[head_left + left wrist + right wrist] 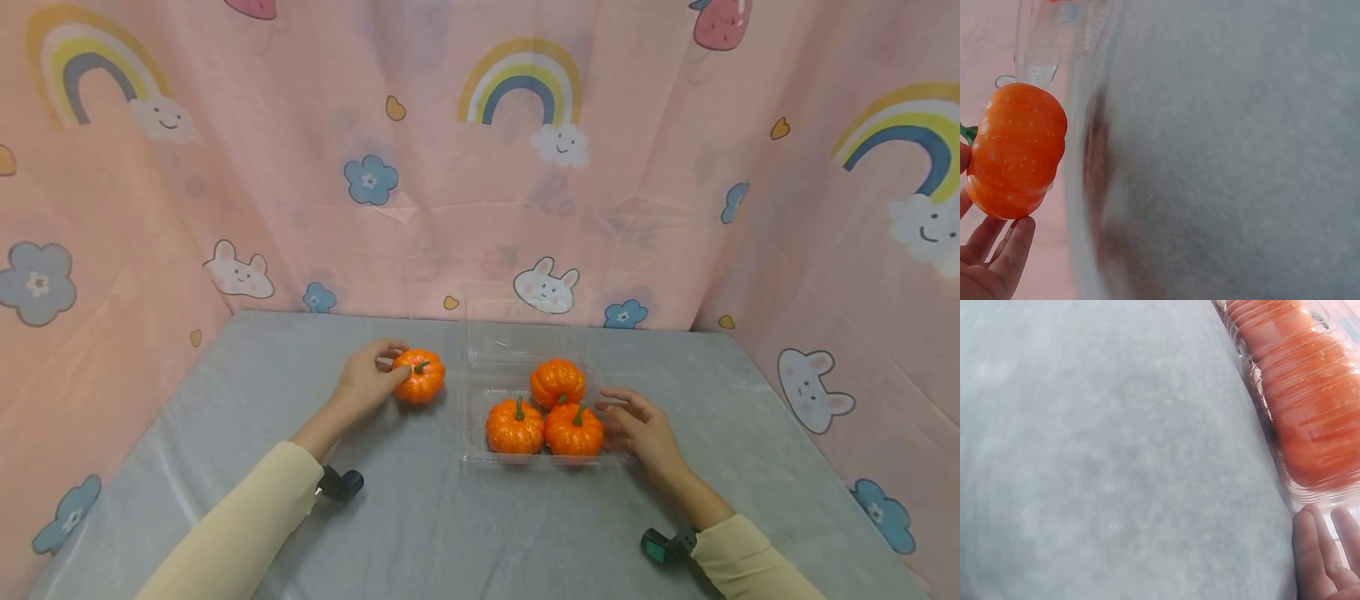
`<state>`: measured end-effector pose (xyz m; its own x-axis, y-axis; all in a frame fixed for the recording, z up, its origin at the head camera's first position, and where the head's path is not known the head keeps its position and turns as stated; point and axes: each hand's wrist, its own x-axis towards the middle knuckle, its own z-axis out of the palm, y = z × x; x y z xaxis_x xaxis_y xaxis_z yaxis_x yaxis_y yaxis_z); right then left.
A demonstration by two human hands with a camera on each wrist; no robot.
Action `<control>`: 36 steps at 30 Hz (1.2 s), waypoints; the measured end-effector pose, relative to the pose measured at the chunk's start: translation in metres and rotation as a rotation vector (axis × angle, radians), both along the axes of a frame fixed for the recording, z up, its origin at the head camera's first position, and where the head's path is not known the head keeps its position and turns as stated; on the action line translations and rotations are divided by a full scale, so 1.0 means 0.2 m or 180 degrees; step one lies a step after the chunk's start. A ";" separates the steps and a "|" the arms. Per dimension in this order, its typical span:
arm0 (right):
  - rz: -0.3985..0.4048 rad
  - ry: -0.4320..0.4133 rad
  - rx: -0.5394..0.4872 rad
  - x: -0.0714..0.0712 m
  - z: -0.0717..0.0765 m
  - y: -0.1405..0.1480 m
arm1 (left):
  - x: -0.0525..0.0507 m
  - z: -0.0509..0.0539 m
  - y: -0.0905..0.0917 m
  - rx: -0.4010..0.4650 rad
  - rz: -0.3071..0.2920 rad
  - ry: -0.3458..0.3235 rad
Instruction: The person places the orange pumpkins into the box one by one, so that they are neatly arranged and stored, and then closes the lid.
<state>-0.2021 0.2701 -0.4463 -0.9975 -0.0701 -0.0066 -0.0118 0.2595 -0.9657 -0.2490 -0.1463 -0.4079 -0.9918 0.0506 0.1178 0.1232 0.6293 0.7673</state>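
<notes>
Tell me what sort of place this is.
Probably a makeshift tabletop booth: pink cartoon-print curtain behind and on both sides of a gray table, with three orange pumpkins in a clear plastic box. What lies beyond is hidden.

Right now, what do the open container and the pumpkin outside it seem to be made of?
The open container looks like glossy clear plastic: the pumpkins inside show through its ribbed wall. The pumpkin outside it looks smooth, shiny, with bright highlights; perhaps coated foam or plastic, but its core is hidden.
</notes>
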 end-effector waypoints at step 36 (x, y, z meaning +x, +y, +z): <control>-0.0012 -0.0036 -0.0012 0.00 0.00 0.00 | 0.01 0.17 0.27 0.0347 -0.0461 0.0645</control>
<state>-0.2029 0.2700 -0.4463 -0.9976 -0.0663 -0.0178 0.0002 0.2558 -0.9667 -0.2479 -0.0928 -0.3742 -0.9307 0.1664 0.3258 0.3640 0.5090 0.7800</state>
